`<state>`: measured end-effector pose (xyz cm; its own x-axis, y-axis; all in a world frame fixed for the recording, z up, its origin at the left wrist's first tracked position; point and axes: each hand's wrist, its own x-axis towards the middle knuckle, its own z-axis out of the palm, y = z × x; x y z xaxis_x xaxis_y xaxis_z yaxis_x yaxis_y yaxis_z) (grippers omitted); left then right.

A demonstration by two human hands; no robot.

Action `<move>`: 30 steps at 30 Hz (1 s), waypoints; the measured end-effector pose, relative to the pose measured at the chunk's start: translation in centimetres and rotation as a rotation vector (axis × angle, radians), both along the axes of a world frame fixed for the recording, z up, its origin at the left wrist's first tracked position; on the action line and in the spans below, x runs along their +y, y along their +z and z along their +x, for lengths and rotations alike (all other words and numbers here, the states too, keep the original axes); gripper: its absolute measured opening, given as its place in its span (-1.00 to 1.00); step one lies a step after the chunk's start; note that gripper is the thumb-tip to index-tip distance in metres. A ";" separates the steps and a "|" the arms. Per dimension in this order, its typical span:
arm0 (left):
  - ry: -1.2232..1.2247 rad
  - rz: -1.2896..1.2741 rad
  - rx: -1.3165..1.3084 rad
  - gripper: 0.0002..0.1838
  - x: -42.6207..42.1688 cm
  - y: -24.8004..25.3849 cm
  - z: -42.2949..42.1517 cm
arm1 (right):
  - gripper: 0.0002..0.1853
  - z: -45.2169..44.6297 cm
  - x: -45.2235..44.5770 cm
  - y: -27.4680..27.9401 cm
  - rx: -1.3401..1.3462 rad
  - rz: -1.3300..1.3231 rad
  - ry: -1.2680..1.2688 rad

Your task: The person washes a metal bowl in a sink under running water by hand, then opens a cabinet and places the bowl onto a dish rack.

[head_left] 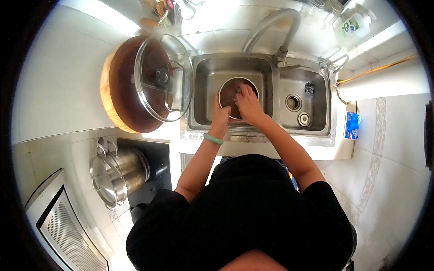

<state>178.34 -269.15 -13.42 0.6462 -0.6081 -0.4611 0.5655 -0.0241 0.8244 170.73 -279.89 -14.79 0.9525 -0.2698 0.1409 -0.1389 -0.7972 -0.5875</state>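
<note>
In the left basin of the steel sink (203, 86) is a round pot (235, 113) with a pale rim and a reddish-brown inside. My left hand (220, 113), below a green bangle (213, 139) on the wrist, grips the pot's left side with the thumb over the rim. The fingers of my right hand (247, 103) reach down inside the pot, pressed together. Something small and shiny shows by those fingertips, too small to make out. Whether they pinch anything is hidden.
A faucet (281, 54) arches behind the basins. Left of the sink, a glass lid (162, 77) leans over a round wooden board (122, 86). Stacked steel pots (122, 169) stand at the lower left. At the right are a blue packet (351, 125) and a bottle (355, 28).
</note>
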 end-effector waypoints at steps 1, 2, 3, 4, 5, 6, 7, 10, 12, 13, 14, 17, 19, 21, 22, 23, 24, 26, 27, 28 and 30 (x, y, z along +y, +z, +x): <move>0.002 -0.001 -0.005 -0.15 -0.1 0.3 0.4 | -0.66 0.0 0.0 -0.4 -0.077 -0.184 -0.106; 0.002 0.034 -0.035 -0.15 -0.1 0.9 0.7 | -0.64 0.1 0.4 0.0 0.013 -0.100 -0.068; 0.001 0.069 -0.064 -0.16 -0.1 1.2 1.2 | -0.64 0.0 0.6 0.5 0.013 -0.099 -0.068; -0.011 0.001 -0.101 -0.13 0.3 -0.1 2.0 | -0.61 -0.2 0.8 1.1 0.031 0.164 0.070; -0.010 0.000 -0.102 -0.13 0.3 0.1 2.3 | -0.58 -0.5 1.0 2.3 0.049 0.426 0.210; 0.003 0.010 -0.068 -0.13 0.2 0.6 2.5 | -0.51 -0.9 1.2 3.2 -0.020 0.226 0.231; 0.018 0.023 -0.033 -0.13 0.4 0.8 2.6 | -0.51 -0.9 0.7 2.7 -0.021 0.229 0.235; -0.035 0.077 -0.033 -0.15 0.6 1.1 4.1 | -0.49 -0.2 -0.4 1.3 -0.044 -0.521 0.161; -0.094 0.113 -0.024 -0.24 0.4 3.7 4.5 | -0.50 0.5 -0.2 2.2 0.071 -0.540 0.073; -0.090 0.115 -0.033 -0.24 0.4 3.2 4.5 | -0.50 0.8 0.1 2.8 0.061 -0.539 0.075; 0.036 -0.009 -0.186 -0.28 0.1 2.0 4.2 | -0.51 1.0 0.6 3.9 0.050 -0.194 0.182; 0.252 -0.122 -0.231 -0.35 -0.4 3.2 3.3 | -0.52 1.9 0.8 4.1 0.034 0.129 0.327; 0.174 -0.157 -0.465 -0.35 -0.1 4.2 4.4 | -0.55 1.7 -0.2 3.8 -0.243 -0.361 0.303; 0.077 -0.147 -0.537 -0.35 0.6 4.0 6.2 | -0.56 1.8 -1.4 3.8 -0.210 -0.495 0.265; 0.107 -0.106 -0.510 -0.34 0.7 3.8 6.2 | -0.56 1.9 -1.5 3.6 -0.228 -0.498 0.216; 0.137 -0.064 -0.481 -0.33 0.4 5.1 5.7 | -0.56 1.9 -1.5 3.5 -0.245 -0.501 0.169; 0.235 -0.141 -0.438 -0.30 -0.2 5.7 4.6 | -0.56 2.0 -1.0 4.2 -0.244 -0.498 0.173; 0.333 -0.149 -0.691 -0.30 -0.8 4.0 3.0 | -0.57 2.4 0.2 5.8 -0.060 0.123 0.322; 0.388 -0.192 -0.639 -0.29 -0.8 3.8 2.3 | -0.57 2.5 0.2 5.7 -0.059 0.123 0.326; 0.389 -0.188 -0.639 -0.29 -0.4 3.1 2.6 | -0.55 2.6 0.3 5.5 -0.139 -0.052 0.333; 0.232 -0.117 -0.630 -0.31 1.4 0.4 4.5 | -0.50 2.9 0.1 5.6 -0.208 -0.382 0.317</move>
